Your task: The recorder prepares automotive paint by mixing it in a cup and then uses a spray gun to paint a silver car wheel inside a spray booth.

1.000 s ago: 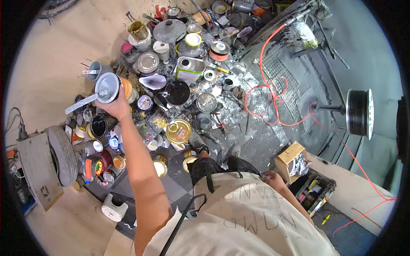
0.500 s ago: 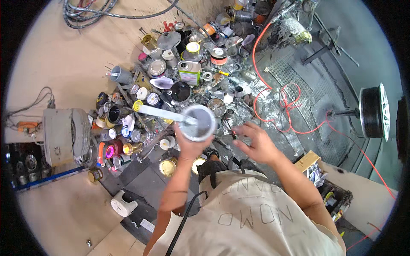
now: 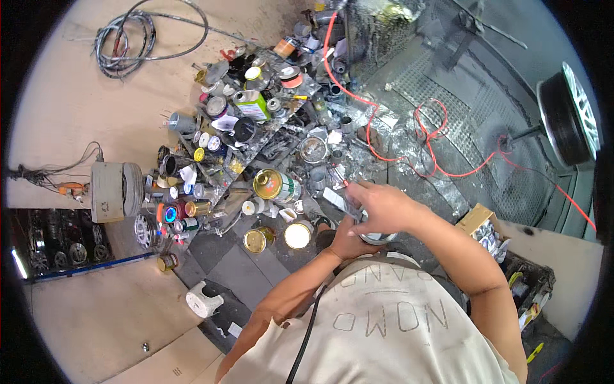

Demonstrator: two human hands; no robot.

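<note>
My left hand (image 3: pixel 345 240) is wrapped round a round plastic cup (image 3: pixel 378 238) at waist height, mostly hidden behind my right hand (image 3: pixel 384 208). That hand is over the cup with fingers closed on a light flat stir stick (image 3: pixel 334 198), which is smeared grey. Just left of my hands stand a large gold-topped tin (image 3: pixel 268 184), a tin filled with white (image 3: pixel 297 235) and a gold tin (image 3: pixel 254 240). Behind them, stained cans, cups and lids (image 3: pixel 245 130) crowd the paint-spattered work area.
A mounted wheel rim (image 3: pixel 564 115) is at the right, with a red hose (image 3: pixel 373 147) looping over the grating. A cardboard box (image 3: pixel 476 217) sits right of me, a white stool (image 3: pixel 199 301) lower left, a boxy grey machine (image 3: pixel 107 192) left and coiled hoses (image 3: pixel 125 45) upper left.
My left hand has brought the cup from the left pile toward my waist. My right hand has risen from my side onto the stick, which now tilts differently. The view has shifted.
</note>
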